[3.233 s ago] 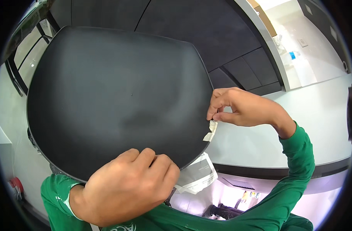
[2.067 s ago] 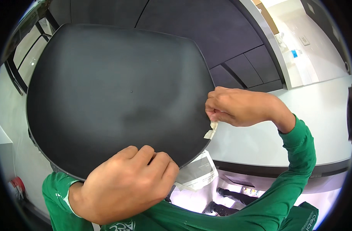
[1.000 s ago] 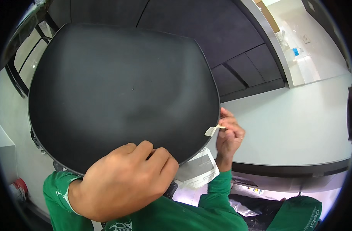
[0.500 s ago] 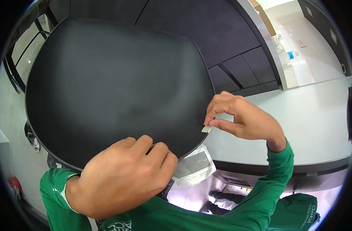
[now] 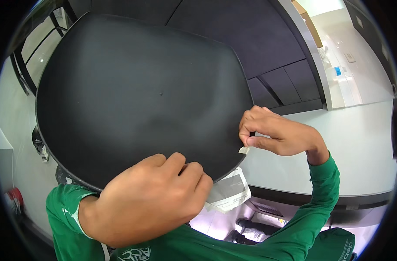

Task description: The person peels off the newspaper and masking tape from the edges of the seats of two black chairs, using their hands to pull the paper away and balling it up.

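A broad black seat-like panel point(image 5: 133, 82) with rounded edges fills the left and middle of the head view. Between thumb and fingers, my right hand point(image 5: 283, 134) pinches a small pale piece of tape point(image 5: 243, 150) at the panel's right edge. My left hand point(image 5: 157, 195) lies over the near edge with its fingers curled. Its fingertips, and whatever they grip, are hidden behind the knuckles. A torn sheet of printed paper point(image 5: 231, 191) sticks out from beneath the panel, between my hands.
To the right is a white countertop point(image 5: 311, 161) with a dark edge. Dark cabinet fronts point(image 5: 237, 39) stand beyond the panel. A person's legs and dark shoes point(image 5: 246, 230) show below the counter, near a green garment point(image 5: 333, 243). Black metal framing point(image 5: 20, 65) stands at far left.
The whole view has shifted slightly, so the panel and both hands appear further right. My right hand still pinches the tape; my left hand keeps its curled pose at the near edge.
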`<state>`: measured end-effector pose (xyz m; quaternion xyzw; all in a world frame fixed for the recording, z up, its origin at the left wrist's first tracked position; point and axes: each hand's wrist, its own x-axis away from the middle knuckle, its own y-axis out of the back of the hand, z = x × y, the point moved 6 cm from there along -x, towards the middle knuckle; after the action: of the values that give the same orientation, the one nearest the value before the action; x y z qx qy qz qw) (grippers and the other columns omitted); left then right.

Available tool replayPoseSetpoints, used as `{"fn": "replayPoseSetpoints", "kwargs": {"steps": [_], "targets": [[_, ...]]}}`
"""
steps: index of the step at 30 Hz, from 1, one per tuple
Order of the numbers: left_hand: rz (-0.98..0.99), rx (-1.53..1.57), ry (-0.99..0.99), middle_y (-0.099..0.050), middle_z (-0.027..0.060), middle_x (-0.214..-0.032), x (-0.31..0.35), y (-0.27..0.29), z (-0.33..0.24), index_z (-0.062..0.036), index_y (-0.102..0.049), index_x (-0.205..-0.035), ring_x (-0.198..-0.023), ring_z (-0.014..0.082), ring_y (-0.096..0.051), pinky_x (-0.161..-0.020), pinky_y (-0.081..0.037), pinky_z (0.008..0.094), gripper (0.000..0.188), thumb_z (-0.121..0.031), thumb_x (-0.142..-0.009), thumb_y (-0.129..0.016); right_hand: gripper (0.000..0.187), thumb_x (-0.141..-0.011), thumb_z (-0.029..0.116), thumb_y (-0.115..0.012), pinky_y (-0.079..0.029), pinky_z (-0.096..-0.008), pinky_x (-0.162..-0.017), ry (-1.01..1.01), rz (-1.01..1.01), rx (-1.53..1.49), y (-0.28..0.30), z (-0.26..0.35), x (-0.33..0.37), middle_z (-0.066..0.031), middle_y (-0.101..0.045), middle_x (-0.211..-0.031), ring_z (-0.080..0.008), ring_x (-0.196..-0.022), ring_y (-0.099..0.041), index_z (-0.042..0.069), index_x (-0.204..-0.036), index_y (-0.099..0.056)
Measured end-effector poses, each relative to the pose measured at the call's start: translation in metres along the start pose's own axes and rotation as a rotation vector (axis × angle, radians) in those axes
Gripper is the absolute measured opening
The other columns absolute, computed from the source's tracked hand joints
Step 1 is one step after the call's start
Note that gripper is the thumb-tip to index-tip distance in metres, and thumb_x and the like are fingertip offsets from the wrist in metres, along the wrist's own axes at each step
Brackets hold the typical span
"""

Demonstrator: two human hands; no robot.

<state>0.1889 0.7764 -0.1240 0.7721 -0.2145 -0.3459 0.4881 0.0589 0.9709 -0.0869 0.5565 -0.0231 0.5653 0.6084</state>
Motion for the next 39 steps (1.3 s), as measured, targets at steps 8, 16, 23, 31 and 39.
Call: {"fn": "replayPoseSetpoints", "kwargs": {"steps": [8, 16, 23, 31, 39], "targets": [[0.011, -0.024, -0.006, -0.059, -0.0006, -0.075, -0.001, -0.001, 0.0, -0.0038, -0.073, -0.091, -0.069, 0.0144, -0.06, -0.059, -0.053, 0.0264, 0.017, -0.019, -0.087, -0.078, 0.017, -0.106, 0.025, -0.066, -0.037, -0.0372, -0.103, 0.077, -0.039, -0.099, -0.002, 0.005, 0.001, 0.0006, -0.068, -0.107, -0.0192, -0.106, -0.054, 0.013, -0.111, -0.077], [0.017, -0.016, -0.001, -0.059, -0.0004, -0.076, -0.002, -0.001, -0.001, -0.0043, -0.073, -0.091, -0.07, 0.0147, -0.06, -0.059, -0.053, 0.0272, 0.018, -0.021, -0.088, -0.078, 0.015, -0.101, 0.022, -0.072, -0.047, -0.0361, -0.094, 0.026, 0.054, -0.218, -0.001, -0.003, -0.01, -0.0011, -0.069, -0.103, -0.0187, -0.104, -0.058, 0.009, -0.107, -0.079], [0.012, 0.02, 0.008, -0.06, 0.0007, -0.078, -0.002, 0.0, 0.001, -0.0036, -0.073, -0.094, -0.071, 0.0166, -0.061, -0.061, -0.054, 0.0298, 0.022, -0.024, -0.087, -0.079, 0.017, -0.1, 0.019, -0.073, -0.056, -0.0372, -0.084, 0.007, 0.146, -0.174, 0.01, -0.003, -0.022, -0.0062, -0.068, -0.103, -0.0217, -0.104, -0.065, 0.002, -0.101, -0.075], [0.034, 0.034, 0.0, -0.062, 0.0018, -0.081, -0.004, 0.003, -0.001, -0.0025, -0.073, -0.098, -0.072, 0.0179, -0.061, -0.062, -0.055, 0.0306, 0.024, -0.023, -0.088, -0.079, 0.017, -0.103, 0.02, -0.068, -0.056, -0.0362, -0.082, 0.112, 0.028, -0.115, 0.002, -0.003, -0.011, -0.0065, -0.066, -0.102, -0.0214, -0.108, -0.061, 0.003, -0.102, -0.068], [0.001, 0.083, 0.018, -0.064, 0.0026, -0.084, -0.004, 0.006, 0.003, -0.0026, -0.073, -0.101, -0.073, 0.02, -0.062, -0.064, -0.057, 0.0332, 0.026, -0.025, -0.089, -0.078, 0.018, -0.105, 0.022, -0.069, -0.047, -0.0404, -0.1, 0.042, 0.092, -0.237, 0.005, -0.003, -0.008, -0.0064, -0.067, -0.105, -0.0238, -0.11, -0.062, 0.005, -0.104, -0.067]]}}
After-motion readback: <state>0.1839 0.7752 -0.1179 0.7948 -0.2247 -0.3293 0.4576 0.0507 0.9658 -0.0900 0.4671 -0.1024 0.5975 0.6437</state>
